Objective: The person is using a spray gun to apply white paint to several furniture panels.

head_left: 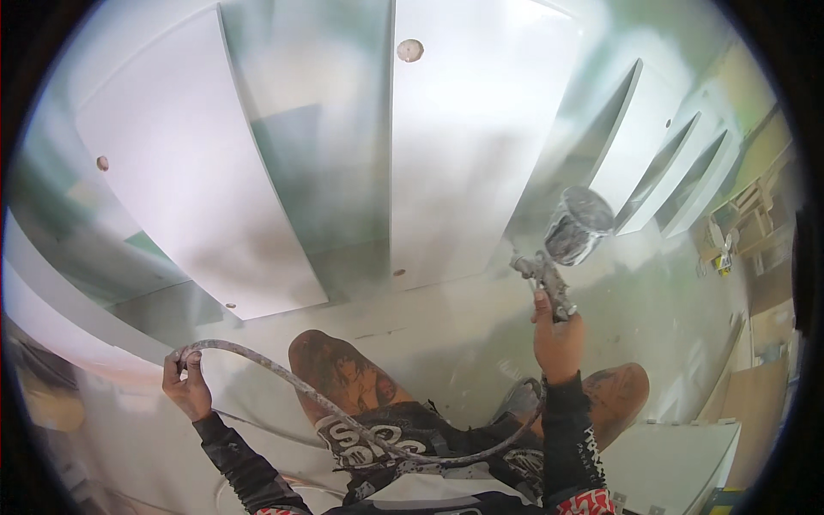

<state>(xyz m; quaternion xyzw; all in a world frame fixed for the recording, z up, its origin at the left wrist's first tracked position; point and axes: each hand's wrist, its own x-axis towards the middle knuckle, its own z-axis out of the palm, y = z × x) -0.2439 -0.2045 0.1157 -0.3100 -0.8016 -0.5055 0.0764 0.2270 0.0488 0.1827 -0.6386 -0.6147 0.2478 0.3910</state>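
Observation:
My right hand (559, 343) is closed round the handle of a paint-crusted spray gun (541, 279), held up in front of my right knee. A metal paint cup (580, 225), smeared with grey-white paint, sits on top of the gun. Off to the left, my left hand (187, 382) grips a speckled air hose (300, 384), which sags across my lap and runs toward the right forearm. Beyond the gun stands a tall white panel (468, 146) with round holes near its top and bottom edges. How the hose joins the gun is hidden behind my wrist.
Another white panel (197, 172) leans at the left, and a curved white piece (77, 300) lies nearer on that side. Several narrower panels (627, 163) stand in a row at the right. Boards and clutter (747, 219) line the right edge. A white box-like piece (678, 463) is beside my right knee.

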